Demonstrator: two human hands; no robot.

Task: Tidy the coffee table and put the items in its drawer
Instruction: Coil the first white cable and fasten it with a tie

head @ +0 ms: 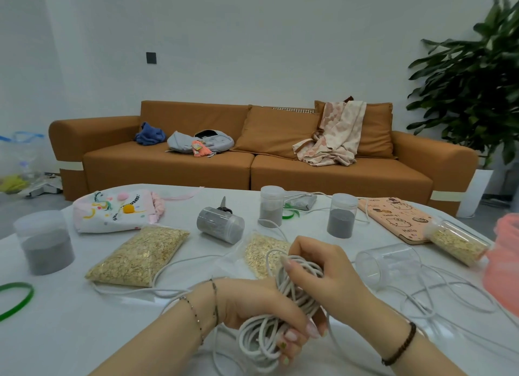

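Note:
A coil of white cable [292, 291] sits between both hands above the white coffee table [84, 333]. My left hand [261, 308] grips the coil from below, fingers curled round its loops. My right hand [328, 271] holds the upper end of the coil, fingers curled over the strands. Loose lengths of the same cable trail over the table to the right and left. No drawer is in view.
On the table: two bags of oats [140, 255], several jars of grey powder [45, 242], one lying on its side [220, 224], scissors [223, 206], an empty clear jar [389, 263], an oat jar [457, 242], a pink notebook [398, 215], a drawstring pouch [115, 210], green bands [16, 298]. A brown sofa [252, 168] stands behind.

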